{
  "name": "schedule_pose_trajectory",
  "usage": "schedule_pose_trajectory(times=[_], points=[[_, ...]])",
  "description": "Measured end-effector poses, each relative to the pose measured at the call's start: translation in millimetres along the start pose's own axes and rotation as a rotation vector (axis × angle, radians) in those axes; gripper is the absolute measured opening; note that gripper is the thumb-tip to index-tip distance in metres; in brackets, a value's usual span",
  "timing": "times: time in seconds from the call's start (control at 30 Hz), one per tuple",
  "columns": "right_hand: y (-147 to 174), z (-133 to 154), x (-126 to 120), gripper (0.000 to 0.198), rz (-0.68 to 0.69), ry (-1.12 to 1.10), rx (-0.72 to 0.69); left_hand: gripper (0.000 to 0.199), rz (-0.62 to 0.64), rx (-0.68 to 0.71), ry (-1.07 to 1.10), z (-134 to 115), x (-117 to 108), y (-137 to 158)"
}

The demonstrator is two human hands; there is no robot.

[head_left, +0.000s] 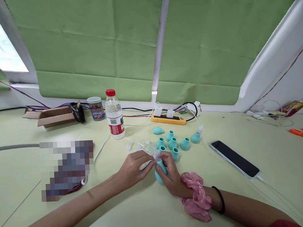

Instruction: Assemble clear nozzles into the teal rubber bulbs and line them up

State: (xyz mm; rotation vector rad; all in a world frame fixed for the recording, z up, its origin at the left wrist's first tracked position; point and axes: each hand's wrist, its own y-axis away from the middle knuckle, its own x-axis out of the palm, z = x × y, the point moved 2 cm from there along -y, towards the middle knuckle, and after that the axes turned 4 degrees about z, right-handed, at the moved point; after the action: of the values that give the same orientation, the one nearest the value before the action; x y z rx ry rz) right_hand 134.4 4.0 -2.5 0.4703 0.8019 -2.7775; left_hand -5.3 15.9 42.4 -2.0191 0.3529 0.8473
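My right hand is closed around a teal rubber bulb, its neck pointing up and away from me. At that neck, a small clear plastic tip is pinched in the fingers of my left hand. Whether the tip sits inside the neck or only touches it is hidden by my fingers. Just beyond my hands stand several open-necked teal bulbs. One bulb at the right carries a clear tip, and another bulb lies on its side. Loose clear plastic pieces lie beyond my left hand.
Behind stand a red-capped water bottle, a printed can, a cardboard box and a yellow power strip. A charging phone lies right, with orange-handled scissors beyond. A pixelated object is at left.
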Motion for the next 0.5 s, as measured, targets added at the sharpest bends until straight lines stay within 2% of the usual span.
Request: schedule_pose_trajectory(times=[0.13, 0.3, 0.5], points=[[0.0, -1.4, -0.1, 0.016, 0.012, -0.022, 0.012, 0.017, 0.072, -0.129, 0.100, 1.6, -3.0, -3.0], [-0.9, 0.9, 0.0, 0.015, 0.041, -0.046, 0.026, 0.013, 0.146, -0.209, 0.184, 4.7, -3.1, -5.8], [-0.8, 4.1, -0.6, 0.015, 0.023, -0.038, -0.025, 0.008, 0.068, -0.304, 0.309, 2.7, -1.5, -4.7]])
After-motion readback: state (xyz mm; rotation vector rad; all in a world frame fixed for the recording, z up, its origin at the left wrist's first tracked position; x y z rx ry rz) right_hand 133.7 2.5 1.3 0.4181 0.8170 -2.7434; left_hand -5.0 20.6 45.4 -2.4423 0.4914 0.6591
